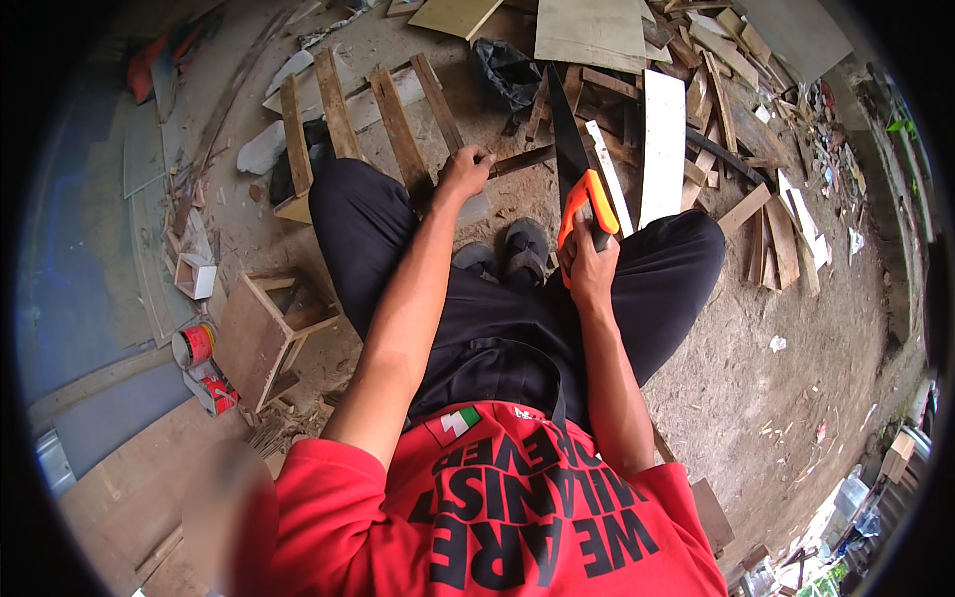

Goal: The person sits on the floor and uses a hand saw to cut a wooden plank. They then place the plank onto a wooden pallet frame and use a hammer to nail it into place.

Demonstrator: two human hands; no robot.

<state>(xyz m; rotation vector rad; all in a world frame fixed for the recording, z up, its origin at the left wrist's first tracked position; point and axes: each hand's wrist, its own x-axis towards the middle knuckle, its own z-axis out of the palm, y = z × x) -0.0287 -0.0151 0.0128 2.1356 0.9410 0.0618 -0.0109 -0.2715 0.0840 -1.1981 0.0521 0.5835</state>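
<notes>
A handsaw is gripped by the handle in the right hand, whose fingers are wrapped around it; the blade is pointed away from the body, between the knees. The left hand is curled beside the near end of a dark wooden strip; whether the strip is pinched cannot be told.

The ground beyond the blade is crowded by a pile of scrap wood, with a white board and a narrower white strip lying just to the right of the saw. A black plastic bag is seen to the left of the blade tip. Four wooden slats are lined up beyond the left knee, by which some of their near ends are covered. A small wooden stool is tipped beside the left leg, near two red cans.

Part of the saw handle is hidden by the fingers, and its teeth cannot be made out. The shoes are partly covered by the trousers. The lower left is blurred, and the outer clutter is cut off by the dark rim.
</notes>
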